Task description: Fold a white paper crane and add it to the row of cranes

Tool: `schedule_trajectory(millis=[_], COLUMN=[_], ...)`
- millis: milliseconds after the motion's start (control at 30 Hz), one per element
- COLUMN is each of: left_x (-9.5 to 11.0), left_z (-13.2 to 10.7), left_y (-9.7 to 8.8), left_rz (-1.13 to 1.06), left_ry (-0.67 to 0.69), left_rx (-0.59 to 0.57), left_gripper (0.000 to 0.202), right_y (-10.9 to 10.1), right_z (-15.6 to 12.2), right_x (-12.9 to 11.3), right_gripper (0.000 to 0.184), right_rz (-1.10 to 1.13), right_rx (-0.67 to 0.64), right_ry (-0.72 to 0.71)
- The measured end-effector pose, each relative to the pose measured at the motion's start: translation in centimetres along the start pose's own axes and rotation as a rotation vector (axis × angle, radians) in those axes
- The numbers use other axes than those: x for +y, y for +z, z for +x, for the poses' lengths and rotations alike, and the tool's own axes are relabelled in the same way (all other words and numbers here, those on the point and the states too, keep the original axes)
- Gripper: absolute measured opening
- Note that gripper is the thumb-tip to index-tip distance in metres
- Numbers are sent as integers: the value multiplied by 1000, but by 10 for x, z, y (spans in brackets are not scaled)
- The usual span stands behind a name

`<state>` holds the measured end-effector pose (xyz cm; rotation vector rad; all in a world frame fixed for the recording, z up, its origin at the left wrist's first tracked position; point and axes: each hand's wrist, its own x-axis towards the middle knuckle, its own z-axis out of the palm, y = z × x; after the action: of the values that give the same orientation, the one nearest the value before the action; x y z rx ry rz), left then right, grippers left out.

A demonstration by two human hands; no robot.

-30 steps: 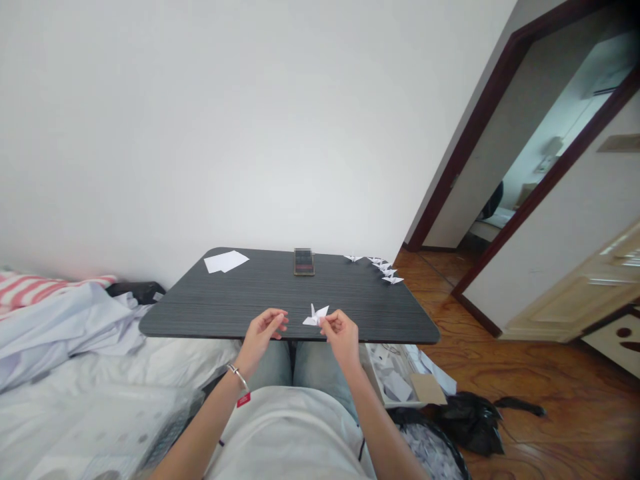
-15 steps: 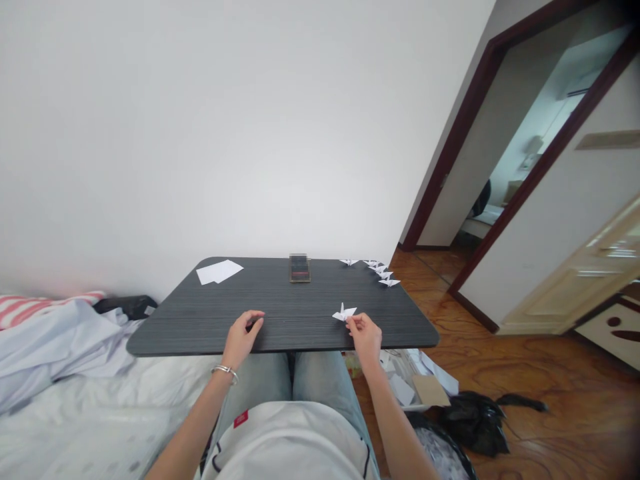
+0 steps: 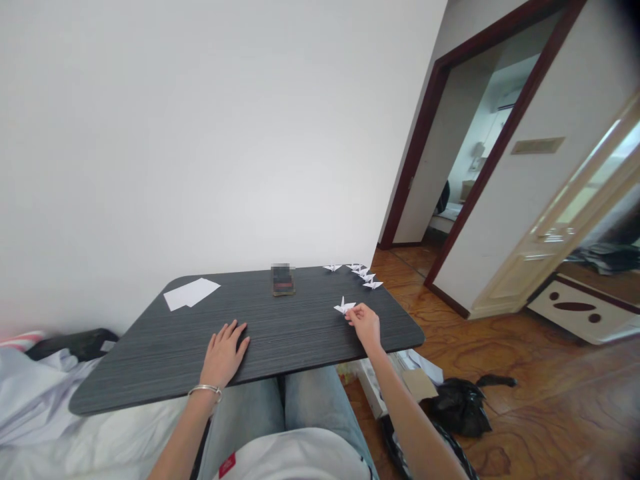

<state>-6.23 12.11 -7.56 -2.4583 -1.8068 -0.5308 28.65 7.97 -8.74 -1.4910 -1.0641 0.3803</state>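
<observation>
My right hand (image 3: 366, 325) pinches a small white paper crane (image 3: 344, 307) by its wing, over the right part of the dark wood-grain table (image 3: 310, 333). My left hand (image 3: 223, 353) lies flat on the table near its front edge, fingers stretched out, holding nothing; a silver bracelet sits on that wrist. Several finished white paper cranes (image 3: 361, 273) stand in a row at the table's far right corner.
A phone (image 3: 283, 281) stands upright at the back middle of the table. White paper sheets (image 3: 191, 293) lie at the back left. White bedding (image 3: 45, 407) is on the left. A box of paper scraps (image 3: 400, 380) and a black bag (image 3: 463, 407) sit on the wooden floor, right.
My right hand carried the crane to the right and farther out over the table. My left hand let go of it, dropped to the table and flattened. My view turned right.
</observation>
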Motion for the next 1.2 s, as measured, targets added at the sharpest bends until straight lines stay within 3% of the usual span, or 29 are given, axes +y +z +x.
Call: schedule_trajectory(millis=[267, 500, 733, 1200], left_x=[4, 6, 4, 4], left_z=[-3, -4, -4, -4], left_y=[-5, -6, -5, -5], left_rz=[43, 58, 18, 4], left_ry=[-3, 4, 3, -5], left_rx=[17, 26, 41, 27], left_gripper=[41, 41, 41, 41], right_y=[22, 45, 59, 59], right_z=[70, 105, 125, 134], right_x=[20, 15, 8, 6], right_gripper=[10, 8, 9, 8], right_rz=[-33, -120, -181, -239], right_rx=[46, 80, 107, 132], right_ry=[46, 40, 37, 48])
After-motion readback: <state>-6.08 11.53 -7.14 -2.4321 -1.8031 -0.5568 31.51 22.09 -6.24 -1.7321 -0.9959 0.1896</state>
